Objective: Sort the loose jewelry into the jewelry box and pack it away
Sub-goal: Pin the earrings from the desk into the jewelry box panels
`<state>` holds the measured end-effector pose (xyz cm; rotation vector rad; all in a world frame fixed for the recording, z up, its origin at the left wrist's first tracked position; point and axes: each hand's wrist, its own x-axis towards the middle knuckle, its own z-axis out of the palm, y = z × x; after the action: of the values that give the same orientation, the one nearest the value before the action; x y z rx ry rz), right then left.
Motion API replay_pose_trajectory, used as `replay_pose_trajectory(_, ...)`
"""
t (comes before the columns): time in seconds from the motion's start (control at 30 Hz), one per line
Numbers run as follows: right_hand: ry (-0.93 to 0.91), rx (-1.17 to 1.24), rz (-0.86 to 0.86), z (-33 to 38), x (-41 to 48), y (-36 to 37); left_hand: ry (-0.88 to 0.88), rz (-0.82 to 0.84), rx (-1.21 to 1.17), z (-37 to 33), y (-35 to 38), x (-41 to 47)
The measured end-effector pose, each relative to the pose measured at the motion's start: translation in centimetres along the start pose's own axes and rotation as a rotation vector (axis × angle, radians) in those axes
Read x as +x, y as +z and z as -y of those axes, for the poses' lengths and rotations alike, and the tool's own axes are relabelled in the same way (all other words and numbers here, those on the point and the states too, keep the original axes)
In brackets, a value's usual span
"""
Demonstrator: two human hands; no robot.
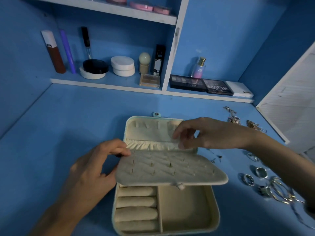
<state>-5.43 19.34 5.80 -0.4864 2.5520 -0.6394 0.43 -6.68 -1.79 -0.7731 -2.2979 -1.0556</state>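
**Desk:** Where does the jewelry box (215,218) stand?

**Photographer:** Open at the near middle of the blue table (68,125). Ring rolls (136,213) fill the left of its base, beside a bare compartment on the right. Its lid (150,132) lies flat beyond.

**Desk:** And the hands?

**Photographer:** Apart. The left hand (92,169) grips the left edge of the earring panel (170,167), raised over the base with studs pinned in it. The right hand (204,133) pinches the right end of the gathered pocket (153,145) in the lid.

**Desk:** The loose pieces?

**Photographer:** Along the table's right edge: bangles (279,189) nearest, rings (260,172) just beyond, chains (235,119) toward the far right corner. Past the far edge, a shelf (102,83) carries palettes (218,87) and a perfume bottle (199,68).
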Motion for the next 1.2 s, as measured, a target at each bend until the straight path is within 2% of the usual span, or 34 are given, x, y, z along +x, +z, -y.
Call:
replay_pose_trajectory(0.13,0.112,-0.081,0.180,1.6,0.9,-0.4,-0.021,-0.016,-0.057,0.2,0.2,-0.2)
replay_pose_trajectory(0.4,0.184,-0.166,0.274,4.8,3.3,-0.3,-0.026,0.005,-0.081,0.1,0.1,-0.1)
replay_pose_trajectory(0.5,0.182,-0.138,0.257,5.5,3.8,0.3,-0.017,0.006,-0.084,0.1,0.1,-0.1)
replay_pose_trajectory(0.67,0.196,0.069,0.196,6.3,4.9,1.4,-0.032,-0.001,-0.092,0.3,0.2,-0.1)
replay_pose_trajectory(0.83,0.156,0.136,0.146,6.7,5.6,2.8,-0.039,-0.008,-0.079,0.3,0.4,0.1)
replay_pose_trajectory(1.2,0.172,0.258,0.170,6.8,5.7,2.6,-0.034,-0.006,-0.034,0.4,0.4,0.2)
